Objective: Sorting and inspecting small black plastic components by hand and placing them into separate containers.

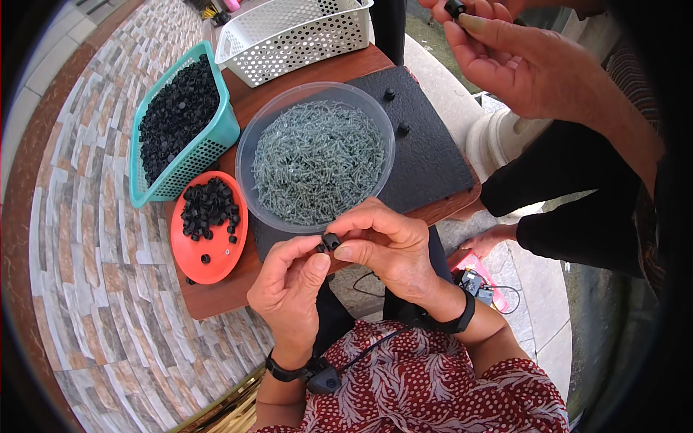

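Both hands meet above the table's near edge, fingertips almost touching. My right hand [393, 252] pinches a small black plastic cap [330, 240] between thumb and forefinger. In my left hand [289, 289], thumb and forefinger close on a smaller dark piece right beside that cap; the fingertips hide most of it, so its kind is unclear. Just beyond my hands stands a clear round tub [244, 173] full of loose metal screws [317, 159]. To its left lies an orange-red oval plate [209, 269] with a heap of small black caps [208, 206].
A teal basket [229, 119] of black parts stands at the far left, with a white perforated basket [299, 54] behind the tub. Two black pieces [403, 128] sit on the dark board [426, 155]. At the right, another person's hands [512, 61] hold a black piece [455, 8].
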The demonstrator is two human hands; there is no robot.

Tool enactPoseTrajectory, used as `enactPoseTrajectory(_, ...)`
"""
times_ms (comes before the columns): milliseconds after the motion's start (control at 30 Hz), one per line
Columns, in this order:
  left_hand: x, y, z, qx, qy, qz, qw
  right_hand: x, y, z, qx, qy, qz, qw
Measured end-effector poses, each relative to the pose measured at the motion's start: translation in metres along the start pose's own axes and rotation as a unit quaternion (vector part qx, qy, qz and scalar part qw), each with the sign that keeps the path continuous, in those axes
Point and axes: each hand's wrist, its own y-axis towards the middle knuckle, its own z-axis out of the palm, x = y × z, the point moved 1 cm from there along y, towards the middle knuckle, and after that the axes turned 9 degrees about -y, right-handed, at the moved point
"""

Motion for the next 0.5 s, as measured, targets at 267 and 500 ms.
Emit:
enactPoseTrajectory(267, -0.0023, 0.0021, 0.0014, 0.050, 0.160, 0.123, 0.978, 0.0017, 0.0006, -0.0044, 0.014, 0.078, 0.039, 0.996)
enactPoseTrajectory(500, 0.0036, 0.0065, 0.0019, 0.020, -0.011, -0.011, 1.000, 0.0011, 0.0005, -0.0038, -0.002, 0.064, 0.028, 0.998)
